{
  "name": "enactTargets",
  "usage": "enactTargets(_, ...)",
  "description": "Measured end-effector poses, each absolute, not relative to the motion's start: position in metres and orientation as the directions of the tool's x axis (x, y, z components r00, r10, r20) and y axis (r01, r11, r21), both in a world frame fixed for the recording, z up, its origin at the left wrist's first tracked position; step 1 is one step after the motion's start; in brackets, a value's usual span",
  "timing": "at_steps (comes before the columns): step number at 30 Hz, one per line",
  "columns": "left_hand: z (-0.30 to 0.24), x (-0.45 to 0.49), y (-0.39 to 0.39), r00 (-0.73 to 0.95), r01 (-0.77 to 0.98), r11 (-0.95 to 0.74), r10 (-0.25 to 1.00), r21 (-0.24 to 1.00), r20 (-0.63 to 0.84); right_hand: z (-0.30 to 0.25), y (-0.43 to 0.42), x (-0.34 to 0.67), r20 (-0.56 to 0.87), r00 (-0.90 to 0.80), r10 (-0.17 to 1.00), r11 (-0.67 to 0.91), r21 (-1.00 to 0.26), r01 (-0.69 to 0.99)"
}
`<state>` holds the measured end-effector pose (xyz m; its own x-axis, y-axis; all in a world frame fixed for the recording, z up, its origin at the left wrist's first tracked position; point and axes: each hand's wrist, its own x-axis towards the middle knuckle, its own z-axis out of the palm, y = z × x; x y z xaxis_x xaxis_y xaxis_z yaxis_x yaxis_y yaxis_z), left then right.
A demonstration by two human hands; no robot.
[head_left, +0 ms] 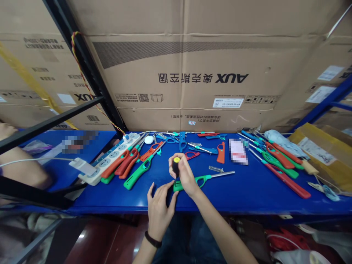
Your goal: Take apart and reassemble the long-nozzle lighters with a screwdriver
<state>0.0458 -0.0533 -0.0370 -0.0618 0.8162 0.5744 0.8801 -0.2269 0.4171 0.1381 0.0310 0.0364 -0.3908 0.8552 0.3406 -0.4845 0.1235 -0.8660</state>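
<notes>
My right hand (186,178) is closed around a screwdriver (176,165) with a black and yellow handle. The screwdriver stands upright, its shaft pointing down at the handle end of a green gas lighter (202,180). That lighter lies on the blue table (115,200) with its metal tube to the right. The thumb and fingers of my left hand (160,205) pinch the lighter's handle end near the screwdriver tip. My right hand hides the middle of the lighter. A small clear fuel tank (216,169) lies just behind the tube.
Green and red lighters (139,174) lie at left beside a white power strip (112,157). Blue and orange shell parts (220,152) are strewn behind my hands. More lighters (287,179) are piled at right near a yellow package (313,143). Another person's arm (24,161) shows at far left.
</notes>
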Motion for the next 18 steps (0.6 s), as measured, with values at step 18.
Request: enactTargets(18, -0.0361, 0.0459, -0.0519, -0.053, 0.887, -0.228, 0.813, 0.401, 0.580, 0.0343, 0.0292, 0.1415, 0.380, -0.400, 0.834, 0.146, -0.852, -0.503)
